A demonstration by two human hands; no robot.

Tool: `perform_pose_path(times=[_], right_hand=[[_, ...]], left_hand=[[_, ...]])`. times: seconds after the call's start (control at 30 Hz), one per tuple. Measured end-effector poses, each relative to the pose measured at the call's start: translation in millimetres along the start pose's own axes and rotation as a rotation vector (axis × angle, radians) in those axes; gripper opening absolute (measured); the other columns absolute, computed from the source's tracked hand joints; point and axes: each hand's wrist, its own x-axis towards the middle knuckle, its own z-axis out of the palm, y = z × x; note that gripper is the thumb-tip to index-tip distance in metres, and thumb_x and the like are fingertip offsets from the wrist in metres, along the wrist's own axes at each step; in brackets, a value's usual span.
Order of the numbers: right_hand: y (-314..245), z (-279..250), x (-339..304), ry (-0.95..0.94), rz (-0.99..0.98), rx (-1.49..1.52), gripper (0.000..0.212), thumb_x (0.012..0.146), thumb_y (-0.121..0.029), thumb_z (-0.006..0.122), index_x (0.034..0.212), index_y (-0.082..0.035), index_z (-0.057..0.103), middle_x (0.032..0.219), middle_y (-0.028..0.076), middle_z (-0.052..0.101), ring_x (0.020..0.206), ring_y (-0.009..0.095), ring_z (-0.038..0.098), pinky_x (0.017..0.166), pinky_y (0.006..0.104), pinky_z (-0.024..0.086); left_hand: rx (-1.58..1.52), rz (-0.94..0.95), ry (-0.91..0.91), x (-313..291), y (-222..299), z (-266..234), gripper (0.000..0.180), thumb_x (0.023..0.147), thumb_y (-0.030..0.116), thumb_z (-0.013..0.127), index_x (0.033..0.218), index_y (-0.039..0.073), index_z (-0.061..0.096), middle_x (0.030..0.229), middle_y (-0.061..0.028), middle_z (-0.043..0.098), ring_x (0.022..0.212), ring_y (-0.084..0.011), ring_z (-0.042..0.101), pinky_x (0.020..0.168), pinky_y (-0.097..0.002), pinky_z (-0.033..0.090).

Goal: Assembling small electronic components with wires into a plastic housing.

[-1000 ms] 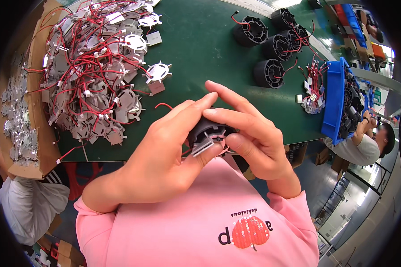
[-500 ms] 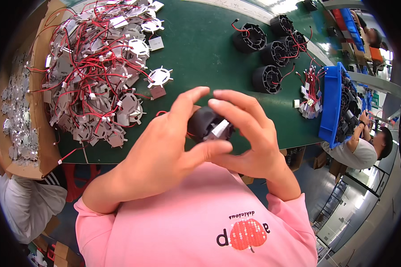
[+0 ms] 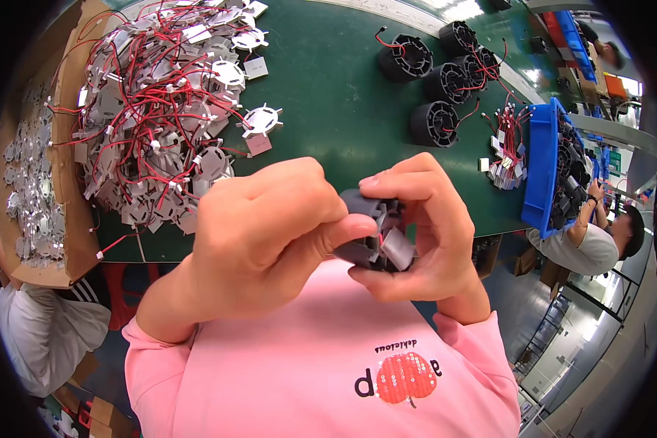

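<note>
- from where i stand, going by the head view, the right hand (image 3: pixel 438 237) is clamped around a black round housing (image 3: pixel 356 201), held in front of the pink shirt (image 3: pixel 285 365), just past the table edge.
- a pale flat block (image 3: pixel 398 248) shows at its open end, turned toward the right palm.
- what's changed: the left hand (image 3: pixel 255 237), spread half a second ago, has curled up, thumb at the housing's rim; whether it pinches anything, i can't tell.
- so, i'd judge, the right does the steadying, leaving the left for finer finger work.
- more black housings (image 3: pixel 434 124) stand ahead on the green table (image 3: pixel 321 87).
</note>
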Motion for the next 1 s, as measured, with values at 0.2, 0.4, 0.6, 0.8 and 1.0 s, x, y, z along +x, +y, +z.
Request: perform_pose_path(times=[0.2,0.4,0.6,0.8,1.0], right_hand=[[1.1,-1.4,-3.4,0.118,-0.121,-0.008,0.062,0.052,-0.001,0.079,0.112,-0.006,0.063,0.096,0.006,0.058,0.066,0.012,0.051,0.054,0.0217,0.045],[-2.1,-14.3,10.9,0.065,-0.164,-0.124,0.062,0.051,-0.002,0.079,0.111,-0.006,0.064,0.096,0.006,0.058,0.067,0.012,0.052,0.054,0.0221,0.045],[-15.1,-31.1,31.9,0.015,-0.232,-0.169,0.061,0.05,-0.001,0.079,0.11,-0.006,0.064,0.097,0.007,0.058,0.066,0.012,0.052,0.054,0.0216,0.044],[-22.6,-43.5,44.7,0.019,-0.263,-0.216,0.061,0.05,-0.001,0.078,0.11,-0.006,0.064,0.098,0.006,0.059,0.065,0.011,0.051,0.052,0.0197,0.042],[18.9,-86.4,157.2,0.271,-0.042,-0.246,0.053,0.065,-0.014,0.078,0.116,-0.007,0.062,0.098,0.013,0.067,0.079,0.019,0.063,0.066,0.0283,0.051]], left_hand=[[0.109,0.015,-0.102,-4.8,-0.4,-7.0,0.01,0.078,0.0,0.071,0.081,0.003,0.063,0.062,-0.0002,0.052,0.053,-0.0118,0.036,0.046,-0.0249,0.031],[0.043,-0.147,-0.129,-3.4,-1.0,-8.3,0.008,0.08,0.001,0.067,0.083,0.004,0.06,0.07,-0.0033,0.052,0.055,-0.0169,0.04,0.053,-0.0311,0.036],[0.379,0.324,0.01,10.1,4.1,-2.9,0.02,0.081,0.004,0.067,0.1,0.001,0.061,0.082,-0.0075,0.059,0.071,-0.0218,0.052,0.079,-0.0383,0.048],[0.38,0.133,-0.08,-10.5,-4.6,-6.8,0.032,0.082,0.014,0.066,0.111,0.002,0.059,0.106,-0.0124,0.057,0.099,-0.0283,0.054,0.103,-0.0498,0.037],[0.521,0.287,0.485,21.9,11.3,6.2,0.039,0.083,0.01,0.064,0.12,0.002,0.054,0.125,-0.0177,0.05,0.116,-0.0342,0.048,0.105,-0.0507,0.034]])
